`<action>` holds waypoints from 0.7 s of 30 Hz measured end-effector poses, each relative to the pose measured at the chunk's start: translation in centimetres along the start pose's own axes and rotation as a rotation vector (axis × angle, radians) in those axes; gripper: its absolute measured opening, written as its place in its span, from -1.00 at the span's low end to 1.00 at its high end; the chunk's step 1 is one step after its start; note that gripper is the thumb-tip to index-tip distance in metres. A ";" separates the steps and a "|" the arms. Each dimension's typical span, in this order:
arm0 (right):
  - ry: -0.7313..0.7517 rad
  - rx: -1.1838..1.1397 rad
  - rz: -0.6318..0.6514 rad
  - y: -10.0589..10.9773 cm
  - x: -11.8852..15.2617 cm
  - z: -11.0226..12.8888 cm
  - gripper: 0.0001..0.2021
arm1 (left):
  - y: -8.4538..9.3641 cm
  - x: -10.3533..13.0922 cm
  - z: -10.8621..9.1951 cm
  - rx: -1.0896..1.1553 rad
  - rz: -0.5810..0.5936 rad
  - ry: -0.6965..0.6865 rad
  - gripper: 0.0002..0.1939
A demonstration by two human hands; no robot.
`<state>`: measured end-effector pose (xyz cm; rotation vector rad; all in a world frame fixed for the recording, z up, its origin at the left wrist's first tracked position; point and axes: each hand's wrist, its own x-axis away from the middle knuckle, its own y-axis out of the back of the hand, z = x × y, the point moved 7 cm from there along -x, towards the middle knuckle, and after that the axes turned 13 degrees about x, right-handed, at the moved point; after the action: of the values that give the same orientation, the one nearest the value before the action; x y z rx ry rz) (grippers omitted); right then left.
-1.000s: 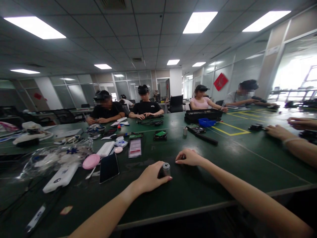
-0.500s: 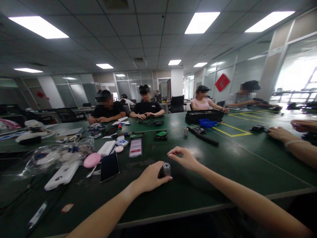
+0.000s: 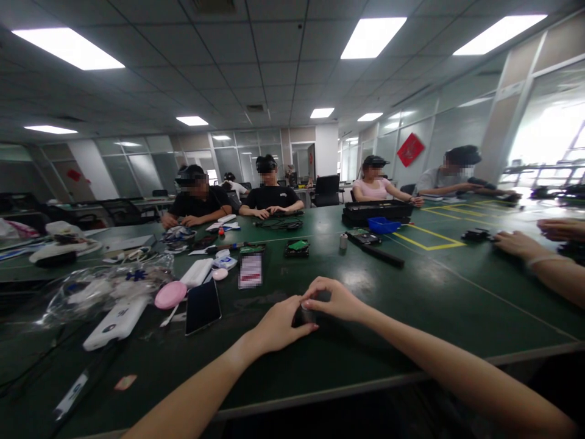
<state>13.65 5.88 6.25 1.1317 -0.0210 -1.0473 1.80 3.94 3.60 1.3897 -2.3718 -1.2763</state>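
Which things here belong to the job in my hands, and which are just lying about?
Job in hand:
metal cylinder
left hand, curved around it
right hand, fingertips at its top

Apparently just lying about:
phone
pink disc
blue tray

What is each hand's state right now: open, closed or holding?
Left hand: holding the silver metal cylinder.
Right hand: curled at the cylinder's top; whether it grips anything cannot be told.

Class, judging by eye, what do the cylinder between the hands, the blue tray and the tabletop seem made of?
Cylinder: probably metal, smooth; its grey side has a faint sheen.
Blue tray: likely plastic, from its even, bright colour; finish unclear.
Tabletop: smooth, semi-gloss, mirroring light; perhaps laminate or rubber.
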 end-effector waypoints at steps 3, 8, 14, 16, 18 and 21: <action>-0.026 0.037 -0.036 0.1 0.0 -0.5 -0.74 | -0.1 0.0 0.0 -0.007 -0.001 0.004 -0.59; -0.022 0.029 -0.034 0.1 -0.2 -0.2 -0.75 | -0.1 0.0 0.2 -0.007 -0.008 0.013 -0.59; -0.077 0.096 -0.144 2.7 -0.4 -1.8 -0.75 | 0.1 0.0 -0.1 -0.020 -0.001 0.016 -0.61; -0.096 0.185 -0.102 3.0 -0.2 -3.4 -0.76 | 0.1 0.0 -0.4 -0.011 0.008 0.006 -0.60; -0.130 0.302 -0.012 2.7 0.1 -5.4 -0.77 | 0.1 0.0 -0.5 -0.003 0.013 0.011 -0.60; -0.196 0.419 0.137 1.9 0.6 -7.7 -0.77 | 0.1 0.0 -0.4 -0.007 0.017 0.031 -0.61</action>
<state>19.06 11.12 3.68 1.3761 -0.4862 -1.0541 1.94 3.72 3.94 1.3744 -2.3518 -1.2488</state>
